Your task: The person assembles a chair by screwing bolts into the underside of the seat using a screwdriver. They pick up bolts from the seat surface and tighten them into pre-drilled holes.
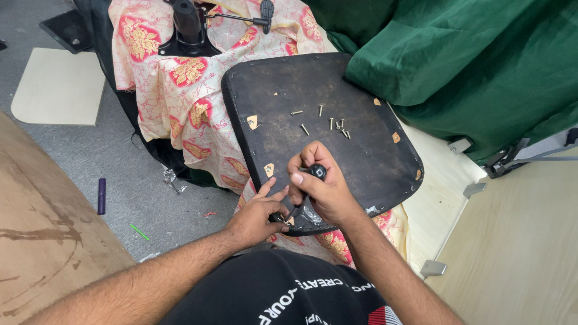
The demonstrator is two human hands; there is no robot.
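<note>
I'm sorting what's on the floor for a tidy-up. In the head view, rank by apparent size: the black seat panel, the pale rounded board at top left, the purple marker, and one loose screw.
1. Black seat panel
2. Pale rounded wooden board, though it lies farther from the camera
3. Purple marker
4. Loose metal screw

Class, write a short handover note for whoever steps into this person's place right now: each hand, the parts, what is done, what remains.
Right hand: gripping a black-handled screwdriver, tip down at the near edge of the black seat panel.
Left hand: fingertips steady a small fitting at the tip.
Loose screws: scattered on the panel's middle.
Done: cannot tell how many screws are driven.
Left: probably the screw under the tip; the loose screws remain unused.
</note>
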